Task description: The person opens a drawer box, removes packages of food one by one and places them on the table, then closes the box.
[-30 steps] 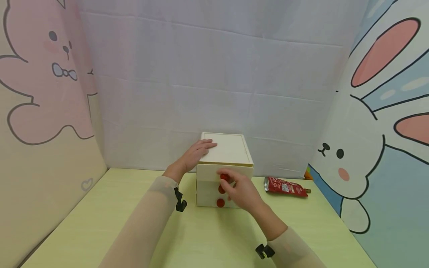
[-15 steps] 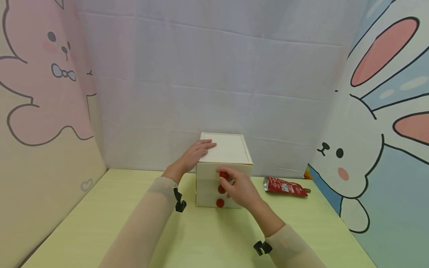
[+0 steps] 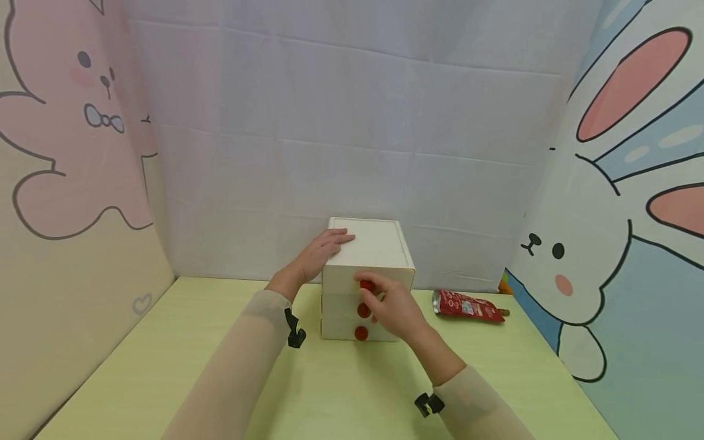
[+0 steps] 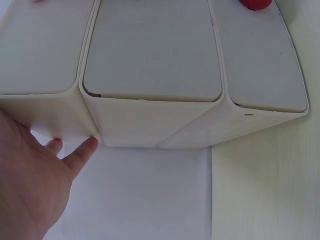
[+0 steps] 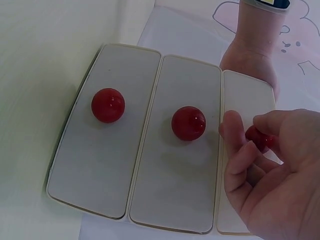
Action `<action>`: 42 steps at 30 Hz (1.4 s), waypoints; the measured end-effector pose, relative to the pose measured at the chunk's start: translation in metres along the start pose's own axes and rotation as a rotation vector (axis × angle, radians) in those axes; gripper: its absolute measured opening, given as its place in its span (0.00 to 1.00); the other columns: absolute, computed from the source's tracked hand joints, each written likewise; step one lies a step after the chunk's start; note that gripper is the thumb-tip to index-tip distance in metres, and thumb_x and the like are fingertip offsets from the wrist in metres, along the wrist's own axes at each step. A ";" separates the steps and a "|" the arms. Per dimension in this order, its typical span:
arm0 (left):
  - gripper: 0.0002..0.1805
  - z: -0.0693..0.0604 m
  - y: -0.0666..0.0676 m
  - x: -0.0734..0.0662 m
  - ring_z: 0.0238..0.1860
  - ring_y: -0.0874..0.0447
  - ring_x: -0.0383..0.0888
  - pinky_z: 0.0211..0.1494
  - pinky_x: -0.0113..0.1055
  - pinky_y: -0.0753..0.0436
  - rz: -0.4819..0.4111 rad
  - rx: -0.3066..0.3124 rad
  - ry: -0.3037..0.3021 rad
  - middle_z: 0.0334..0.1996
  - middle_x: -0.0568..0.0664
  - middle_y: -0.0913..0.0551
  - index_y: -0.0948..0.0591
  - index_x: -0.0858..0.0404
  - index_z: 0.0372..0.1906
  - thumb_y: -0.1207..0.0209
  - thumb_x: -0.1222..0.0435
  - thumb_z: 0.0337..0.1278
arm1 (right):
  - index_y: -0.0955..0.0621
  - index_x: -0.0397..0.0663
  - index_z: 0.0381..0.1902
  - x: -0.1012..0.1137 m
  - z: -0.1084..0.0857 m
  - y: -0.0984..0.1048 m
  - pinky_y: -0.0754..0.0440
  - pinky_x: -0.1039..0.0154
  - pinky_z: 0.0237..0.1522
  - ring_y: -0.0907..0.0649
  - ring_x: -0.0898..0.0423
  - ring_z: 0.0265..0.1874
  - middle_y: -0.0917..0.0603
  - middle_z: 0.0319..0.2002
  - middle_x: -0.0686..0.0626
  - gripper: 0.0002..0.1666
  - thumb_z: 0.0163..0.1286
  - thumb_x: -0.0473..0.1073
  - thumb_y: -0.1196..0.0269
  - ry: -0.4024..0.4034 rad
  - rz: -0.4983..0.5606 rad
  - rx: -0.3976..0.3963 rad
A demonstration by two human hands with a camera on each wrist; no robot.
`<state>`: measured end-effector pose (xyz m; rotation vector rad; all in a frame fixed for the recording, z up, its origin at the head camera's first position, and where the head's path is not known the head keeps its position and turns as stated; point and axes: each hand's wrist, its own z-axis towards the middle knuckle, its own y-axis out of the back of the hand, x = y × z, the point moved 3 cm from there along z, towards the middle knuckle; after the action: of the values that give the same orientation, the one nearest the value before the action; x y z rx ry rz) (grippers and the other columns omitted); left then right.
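A small white drawer cabinet (image 3: pixel 379 241) with three stacked drawers and round red knobs stands near the back of the table. My left hand (image 3: pixel 318 253) rests on the cabinet's top left edge, fingers stretched over the top. In the left wrist view, the same hand (image 4: pixel 37 180) lies against the cabinet's side. My right hand (image 3: pixel 396 308) pinches the top drawer's knob (image 5: pixel 259 139) between thumb and forefinger, its other fingers bent. The middle knob (image 5: pixel 188 123) and the bottom knob (image 5: pixel 108 105) are untouched. All three drawer fronts look flush with the cabinet.
To the right of the cabinet, a red pouch (image 3: pixel 467 307) with a spout lies on the pale table (image 3: pixel 220 360). A white cloth (image 3: pixel 352 122) hangs behind, and printed cartoon panels border both sides.
The top drawer has slid back slightly, narrowing the gap beneath the cabinet's top. My right hand has moved a little forward with its knob; my left hand has stayed in place.
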<state>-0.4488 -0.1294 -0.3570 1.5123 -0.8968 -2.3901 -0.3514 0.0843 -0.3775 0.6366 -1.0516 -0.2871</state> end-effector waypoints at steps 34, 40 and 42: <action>0.31 0.000 -0.005 -0.002 0.90 0.49 0.59 0.88 0.67 0.46 -0.016 -0.017 0.030 0.88 0.51 0.39 0.25 0.56 0.82 0.59 0.58 0.83 | 0.21 0.56 0.78 -0.022 -0.019 -0.006 0.13 0.62 0.28 0.16 0.58 0.23 0.12 0.42 0.48 0.29 0.83 0.41 0.37 0.063 -0.061 0.312; 0.31 0.002 -0.005 0.000 0.90 0.49 0.60 0.89 0.66 0.46 -0.010 -0.018 0.018 0.88 0.53 0.40 0.26 0.58 0.82 0.60 0.59 0.82 | 0.19 0.55 0.77 -0.037 -0.017 -0.006 0.14 0.61 0.28 0.16 0.58 0.22 0.15 0.38 0.49 0.28 0.82 0.43 0.36 0.046 -0.064 0.305; 0.31 0.002 -0.005 0.000 0.90 0.49 0.59 0.89 0.66 0.46 -0.010 -0.019 0.019 0.88 0.53 0.39 0.26 0.57 0.82 0.59 0.59 0.82 | 0.18 0.56 0.75 -0.041 -0.016 -0.006 0.14 0.61 0.27 0.17 0.58 0.22 0.15 0.38 0.50 0.26 0.82 0.44 0.36 0.034 -0.058 0.302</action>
<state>-0.4501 -0.1246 -0.3591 1.5333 -0.8614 -2.3808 -0.3568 0.1061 -0.4161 0.9411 -1.0540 -0.1675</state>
